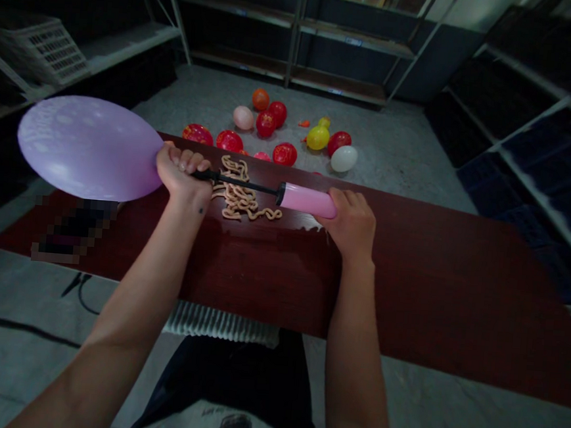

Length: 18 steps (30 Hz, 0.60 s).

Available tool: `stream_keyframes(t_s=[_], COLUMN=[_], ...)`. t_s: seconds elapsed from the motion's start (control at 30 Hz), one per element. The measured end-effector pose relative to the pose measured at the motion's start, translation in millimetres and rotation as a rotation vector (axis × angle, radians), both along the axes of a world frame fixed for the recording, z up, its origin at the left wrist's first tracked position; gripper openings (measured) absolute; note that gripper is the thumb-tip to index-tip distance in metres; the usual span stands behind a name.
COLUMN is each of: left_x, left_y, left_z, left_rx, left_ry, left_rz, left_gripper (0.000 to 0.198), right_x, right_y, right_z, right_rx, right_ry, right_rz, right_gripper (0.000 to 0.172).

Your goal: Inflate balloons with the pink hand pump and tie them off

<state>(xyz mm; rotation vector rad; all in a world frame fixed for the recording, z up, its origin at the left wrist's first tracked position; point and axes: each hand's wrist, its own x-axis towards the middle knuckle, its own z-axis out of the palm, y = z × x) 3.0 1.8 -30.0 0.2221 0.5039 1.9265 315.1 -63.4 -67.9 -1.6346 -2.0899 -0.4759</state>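
My left hand (184, 170) is closed in a fist around the neck of an inflated purple balloon (87, 148) and the black nozzle end of a hand pump. The balloon sticks out to the left over the table's end. My right hand (351, 222) is wrapped around the pink barrel of the pump (306, 199), with its black rod drawn out between my two hands. Both hands hover just over the dark red table (437, 298). A heap of tan uninflated balloons (240, 194) lies on the table under the rod.
Several inflated balloons (276, 134), red, yellow, orange and white, lie on the grey floor beyond the table. Metal shelving lines the left, back and right walls, with a white crate (46, 50) on the left shelf. A blurred dark object (71, 230) sits at the table's left end.
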Motion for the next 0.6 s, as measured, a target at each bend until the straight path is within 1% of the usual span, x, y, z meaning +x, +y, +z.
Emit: stream_keyframes(t_s=[0.13,0.2,0.3,0.37,0.47,0.6], left_x=[-0.5,0.1,0.7,1.9,6.5,20.7], left_y=[-8.3,-10.7,-12.6,-13.9,-15.9,-18.1], left_z=[13.2,15.4,14.4,14.3,17.0,18.1], left_rx=[0.013,0.025,0.04,0.039,0.02,-0.049], left_ry=[-0.074,-0.111,-0.141,-0.13,-0.071,0.018], left_rz=[0.036,0.045,0.011,0.013,0.052,0.092], left_gripper=[0.042,0.041,0.04,0.04,0.04,0.042], right_x=[3.4,0.6,-4.1,-6.2,-9.8,-23.3], right_y=[-2.5,-3.4,-4.1,-4.4,-5.1,-7.7], right_z=[0.0,0.2,0.5,0.4,-0.5,-2.4], right_rx=[0.011,0.003,-0.019,-0.034,-0.041,-0.064], right_ry=[0.033,0.038,0.022,0.007,-0.008,-0.024], right_rz=[-0.02,-0.02,-0.018,-0.013,0.001,0.016], right_gripper=[0.036,0.037,0.037,0.036,0.034,0.034])
